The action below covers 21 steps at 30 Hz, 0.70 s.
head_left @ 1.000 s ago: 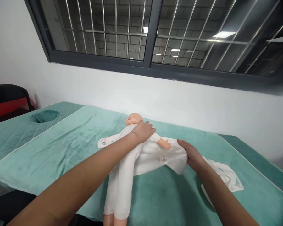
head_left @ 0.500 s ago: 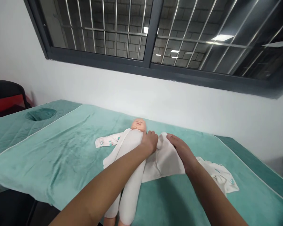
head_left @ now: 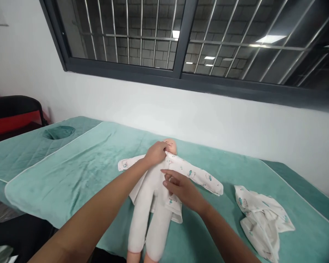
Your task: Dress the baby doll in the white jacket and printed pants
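A baby doll (head_left: 171, 145) lies on its back, head toward the wall, its body and legs in white fabric. Around it is a white printed baby shirt (head_left: 197, 174), with both sleeves spread out sideways. My left hand (head_left: 156, 153) is at the doll's neck, its fingers closed on the shirt's collar edge and partly hidden. Over the doll's chest is my right hand (head_left: 184, 188), index finger stretched out, thumb apart from it and the other fingers curled. Nothing shows in its grasp. The shirt's right front panel lies below this hand.
A crumpled white printed baby garment (head_left: 263, 219) lies to the right on the green bed cover (head_left: 84, 182). The bed has a face hole (head_left: 59, 132) at its left end. Behind are a white wall and a barred window (head_left: 178, 40). A black and red chair (head_left: 15, 113) stands at left.
The shirt's right side, earlier held up between both hands, now lies against the doll with its sleeve outstretched. My left hand has moved left to the neck, my right hand left over the chest.
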### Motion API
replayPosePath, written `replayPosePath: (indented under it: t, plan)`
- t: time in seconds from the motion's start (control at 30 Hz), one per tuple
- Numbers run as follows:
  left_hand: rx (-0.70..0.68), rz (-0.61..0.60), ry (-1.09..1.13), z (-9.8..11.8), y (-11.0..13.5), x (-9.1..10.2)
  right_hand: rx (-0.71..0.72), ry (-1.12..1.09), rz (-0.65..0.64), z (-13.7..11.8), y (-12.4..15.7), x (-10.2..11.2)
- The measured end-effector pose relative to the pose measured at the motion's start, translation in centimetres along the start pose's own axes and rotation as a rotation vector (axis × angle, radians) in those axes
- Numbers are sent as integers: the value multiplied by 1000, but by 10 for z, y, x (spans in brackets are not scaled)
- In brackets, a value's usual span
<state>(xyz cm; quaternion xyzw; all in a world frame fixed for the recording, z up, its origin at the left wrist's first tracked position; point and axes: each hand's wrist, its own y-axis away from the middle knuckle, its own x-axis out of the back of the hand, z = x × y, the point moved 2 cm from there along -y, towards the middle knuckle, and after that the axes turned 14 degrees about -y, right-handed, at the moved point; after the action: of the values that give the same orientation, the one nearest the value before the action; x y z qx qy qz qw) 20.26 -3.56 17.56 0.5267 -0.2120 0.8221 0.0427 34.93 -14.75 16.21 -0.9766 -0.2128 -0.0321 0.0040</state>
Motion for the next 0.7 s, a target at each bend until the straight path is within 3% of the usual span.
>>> replayPosePath:
  t: [0.1,0.23,0.33,0.43,0.53,0.6,0.67,0.7]
  plan:
    - [101,44,-25,-20,18,5,26,-89,-58,0,8,0]
    - [284,-40,-17,-46,46,4,50,-89,206,19,18,28]
    - [329,-178,72,-58,61,-3,-3,108,399,48,24,50]
    - [347,-254,167,-64,66,-4,-40,330,493,71,27,60]
    - [372,-300,310,-54,66,7,56,479,536,80,26,62]
    - [358,-286,448,-35,68,25,120,522,537,81,24,62]
    - [250,-324,589,-7,73,47,133,528,541,81,20,63]
    - [131,-431,672,8,76,57,123,516,547,81,18,65]
